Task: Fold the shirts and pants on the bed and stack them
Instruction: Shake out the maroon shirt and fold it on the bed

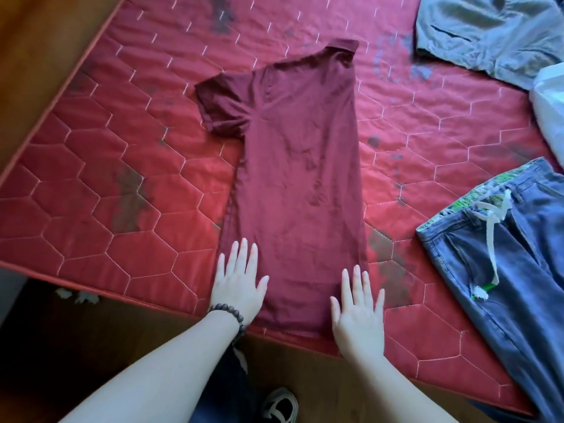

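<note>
A maroon short-sleeved shirt (pixel 299 166) lies flat on the red quilted mattress (pixel 116 166), folded in half lengthwise, with its sleeve sticking out to the left and its collar at the far end. My left hand (pixel 239 280) lies flat with straight fingers on the shirt's near left edge. My right hand (pixel 357 309) lies flat at the near right corner of the hem. Blue jeans (pixel 506 270) with a white drawstring lie spread at the right. Grey pants (pixel 494 35) lie at the far right corner.
A white garment (pixel 552 102) shows at the right edge between the grey pants and the jeans. The mattress's near edge runs diagonally above a dark wooden floor (pixel 106 331). A shoe (pixel 280 404) stands on the floor below my arms.
</note>
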Action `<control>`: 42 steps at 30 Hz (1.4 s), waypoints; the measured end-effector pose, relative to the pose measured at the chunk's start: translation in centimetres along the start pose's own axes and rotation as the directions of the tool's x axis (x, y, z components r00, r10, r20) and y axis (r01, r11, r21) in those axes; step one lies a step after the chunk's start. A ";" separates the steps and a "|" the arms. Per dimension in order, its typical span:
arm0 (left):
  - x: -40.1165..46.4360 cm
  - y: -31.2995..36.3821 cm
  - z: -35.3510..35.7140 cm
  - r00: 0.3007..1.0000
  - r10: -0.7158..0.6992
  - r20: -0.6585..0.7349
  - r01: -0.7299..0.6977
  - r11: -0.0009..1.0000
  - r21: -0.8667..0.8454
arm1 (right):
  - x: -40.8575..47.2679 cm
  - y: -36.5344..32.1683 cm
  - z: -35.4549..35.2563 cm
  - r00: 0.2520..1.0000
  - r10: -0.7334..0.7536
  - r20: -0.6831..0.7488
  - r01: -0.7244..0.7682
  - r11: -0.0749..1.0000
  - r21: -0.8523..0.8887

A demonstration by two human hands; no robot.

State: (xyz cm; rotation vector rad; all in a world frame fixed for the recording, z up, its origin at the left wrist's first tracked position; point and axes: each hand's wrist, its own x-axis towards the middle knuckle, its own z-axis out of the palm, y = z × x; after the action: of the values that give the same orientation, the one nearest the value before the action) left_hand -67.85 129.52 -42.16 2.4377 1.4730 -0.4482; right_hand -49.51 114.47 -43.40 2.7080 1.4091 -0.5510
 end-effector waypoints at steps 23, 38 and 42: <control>28.6 -8.8 -8.8 0.932 0.159 -0.325 -0.217 0.965 -0.149 | 34.9 -22.3 -5.7 0.952 -0.286 -0.110 0.287 0.958 -0.004; 35.6 -11.1 -10.2 0.952 -0.094 -0.291 -0.028 0.920 -0.390 | 40.5 -26.1 -5.9 0.885 -0.466 0.016 0.466 0.882 -0.072; 35.8 -9.9 -11.5 0.947 -0.071 -0.313 -0.129 0.808 -0.575 | 41.1 -26.8 -8.5 0.910 -0.407 -0.083 0.412 0.861 0.299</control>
State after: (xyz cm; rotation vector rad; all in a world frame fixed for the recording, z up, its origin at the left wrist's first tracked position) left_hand -59.49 167.26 -46.13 2.0654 1.4072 0.3991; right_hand -46.94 164.14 -45.51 2.6300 2.0887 -0.8397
